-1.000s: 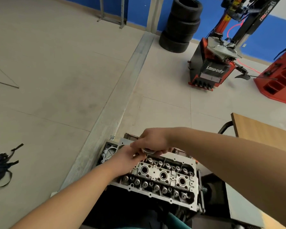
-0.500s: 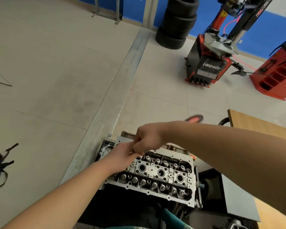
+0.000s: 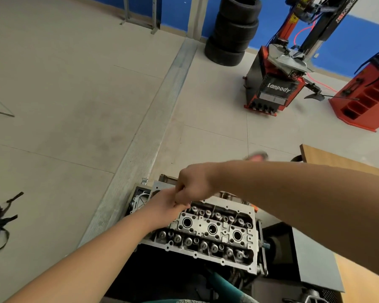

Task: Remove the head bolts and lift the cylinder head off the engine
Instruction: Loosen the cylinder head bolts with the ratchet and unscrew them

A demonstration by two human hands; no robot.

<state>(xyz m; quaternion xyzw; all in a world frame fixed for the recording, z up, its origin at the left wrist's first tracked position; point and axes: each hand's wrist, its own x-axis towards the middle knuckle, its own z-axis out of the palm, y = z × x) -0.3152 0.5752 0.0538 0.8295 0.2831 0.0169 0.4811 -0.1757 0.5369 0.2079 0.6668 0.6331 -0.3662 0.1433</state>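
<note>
Low in the view, the cylinder head (image 3: 208,232) sits on the engine, its near rim bare and its left end covered by both hands. Right hand (image 3: 194,186) is clenched in a fist over the head's far left corner; whether it holds anything cannot be told. Left hand (image 3: 164,209) lies just beneath it, touching, fingers hidden, so its grip is unclear. Wide bare floor (image 3: 74,95) opens to the left and ahead. A wooden table (image 3: 328,160) edges in on the right, cut off. Tyres (image 3: 234,29) stand far off.
</note>
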